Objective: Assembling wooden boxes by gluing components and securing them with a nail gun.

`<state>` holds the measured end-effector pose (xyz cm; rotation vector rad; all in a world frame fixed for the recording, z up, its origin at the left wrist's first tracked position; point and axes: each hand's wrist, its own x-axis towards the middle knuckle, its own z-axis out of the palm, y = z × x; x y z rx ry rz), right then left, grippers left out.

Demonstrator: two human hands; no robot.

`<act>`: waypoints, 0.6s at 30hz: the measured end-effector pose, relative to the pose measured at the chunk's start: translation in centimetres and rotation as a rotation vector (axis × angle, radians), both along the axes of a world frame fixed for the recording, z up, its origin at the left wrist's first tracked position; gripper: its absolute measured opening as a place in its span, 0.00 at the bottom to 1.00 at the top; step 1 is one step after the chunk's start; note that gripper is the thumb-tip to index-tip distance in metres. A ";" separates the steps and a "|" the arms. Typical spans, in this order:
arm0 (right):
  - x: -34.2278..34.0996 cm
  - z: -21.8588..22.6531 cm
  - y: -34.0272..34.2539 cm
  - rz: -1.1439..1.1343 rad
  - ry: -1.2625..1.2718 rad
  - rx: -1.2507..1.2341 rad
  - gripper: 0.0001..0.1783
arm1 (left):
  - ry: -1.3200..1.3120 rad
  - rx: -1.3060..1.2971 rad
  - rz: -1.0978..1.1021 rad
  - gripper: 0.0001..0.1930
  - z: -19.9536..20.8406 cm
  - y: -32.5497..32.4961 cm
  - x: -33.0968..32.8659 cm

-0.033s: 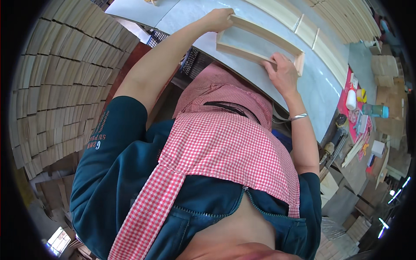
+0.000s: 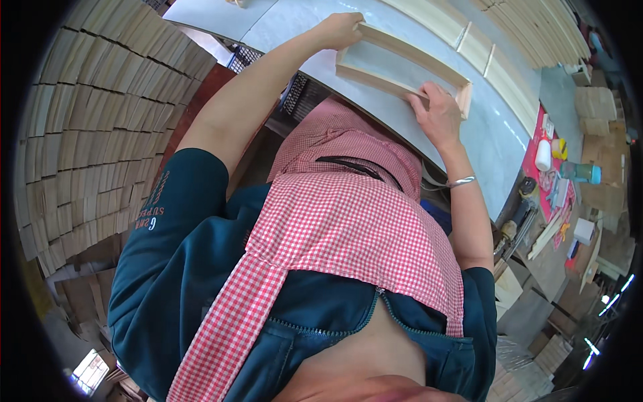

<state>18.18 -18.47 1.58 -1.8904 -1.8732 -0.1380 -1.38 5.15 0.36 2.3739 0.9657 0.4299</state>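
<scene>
Nothing has shifted since before: the left hand [image 2: 343,30] still grips the far end of the open wooden frame [image 2: 402,63] on the grey counter [image 2: 489,134]. The right hand [image 2: 439,114] presses its near rail, fingertips hidden behind the wood.

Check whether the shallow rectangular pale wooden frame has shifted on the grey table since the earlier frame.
No. The pale wooden frame sits at the same spot by the grey table's near edge, left hand and right hand on its ends.
</scene>
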 end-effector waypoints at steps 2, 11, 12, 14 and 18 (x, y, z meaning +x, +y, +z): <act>0.1 -0.4 0.1 -0.020 0.038 -0.019 0.13 | -0.014 -0.004 0.011 0.21 -0.1 -0.1 0.1; 0.1 -0.7 0.8 -0.036 -0.005 0.001 0.13 | 0.042 -0.028 0.049 0.26 -0.9 -0.1 0.1; 0.0 -0.7 0.8 -0.032 -0.004 -0.002 0.13 | 0.043 -0.032 0.054 0.26 -0.9 -0.3 -0.3; -0.1 -0.5 0.7 -0.047 -0.013 -0.007 0.14 | -0.118 -0.179 -0.042 0.31 -0.9 -1.0 -2.2; -0.3 -0.2 0.5 -0.067 -0.019 -0.035 0.13 | -0.265 -0.357 -0.172 0.41 -0.3 -2.2 -4.8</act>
